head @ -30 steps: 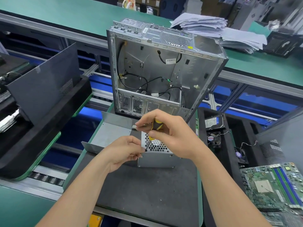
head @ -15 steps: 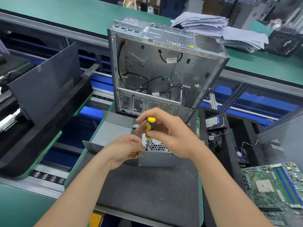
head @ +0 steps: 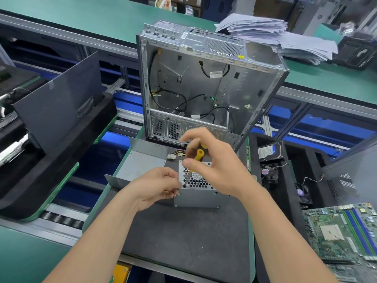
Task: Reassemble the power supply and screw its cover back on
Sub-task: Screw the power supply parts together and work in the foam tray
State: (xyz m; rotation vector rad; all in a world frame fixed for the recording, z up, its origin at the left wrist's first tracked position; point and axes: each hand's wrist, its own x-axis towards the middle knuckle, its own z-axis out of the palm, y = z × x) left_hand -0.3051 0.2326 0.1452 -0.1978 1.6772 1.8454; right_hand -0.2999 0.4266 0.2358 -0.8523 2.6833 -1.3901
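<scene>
The grey metal power supply (head: pixel 199 198) stands on the dark mat (head: pixel 183 237), its honeycomb vent face up. My right hand (head: pixel 212 160) pinches a yellow-handled screwdriver (head: pixel 197 155) held nearly upright, its tip at the near-left corner of the vent face. My left hand (head: pixel 157 186) is curled at the box's left edge, with fingertips pinched beside the tip; what they hold is hidden. A loose bent metal cover (head: pixel 140 164) lies to the left behind the box. A white connector with coloured wires (head: pixel 173 155) sticks out behind.
An empty open computer case (head: pixel 204 84) stands upright just behind. A dark side panel (head: pixel 61 103) leans in a foam tray at left. At right lie a hard drive (head: pixel 269 151), fans (head: pixel 269 173) and a motherboard (head: pixel 342 231). Paper stacks sit on the far green bench.
My right hand has raised the screwdriver from tilted under the palm to nearly upright, with the fingers spread around the handle. My left hand stays at the box's left corner.
</scene>
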